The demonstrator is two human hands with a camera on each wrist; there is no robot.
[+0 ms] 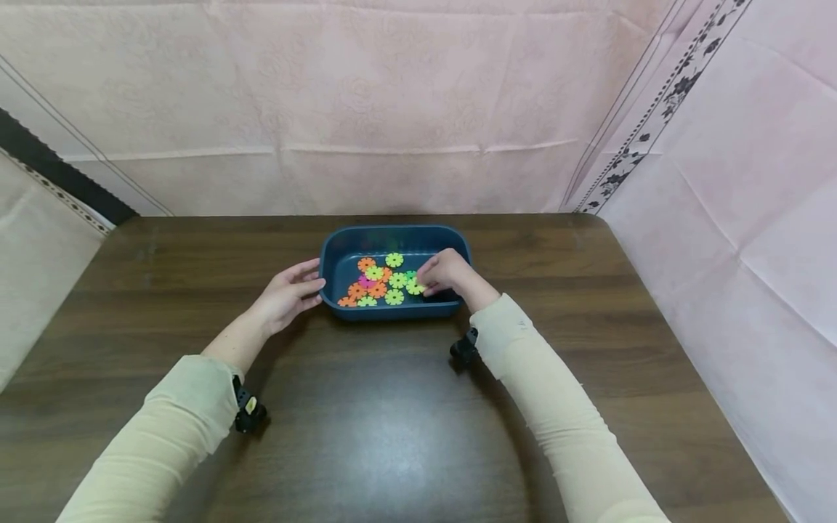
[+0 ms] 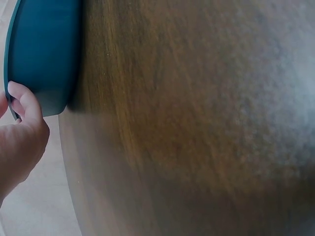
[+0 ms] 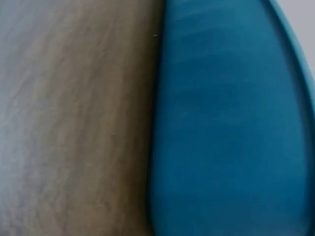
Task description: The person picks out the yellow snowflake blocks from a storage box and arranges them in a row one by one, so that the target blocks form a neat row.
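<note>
The left sleeve and right sleeve, both pale, lie nearest my head camera, coming in from the bottom corners over the wood-grained tabletop. Beyond them I have a dark blue tray near the far edge of the tabletop, its long side facing me. My left hand grips the tray at its left end, thumb at the rim; my left-wrist feed shows a finger bent against the outer wall there. My right hand is inside the tray toward the right end, fingers bent down beside a yellow-green piece; whether they pinch it, I cannot tell, since my right-wrist feed gives me only the blurred tray wall and wood. Flat, flower-shaped orange pieces and other yellow-green pieces lie left and centre in the tray, some overlapping, with a magenta piece among them. A pale, creased cloth hangs behind the tabletop, and a floral border runs down on the right.
</note>
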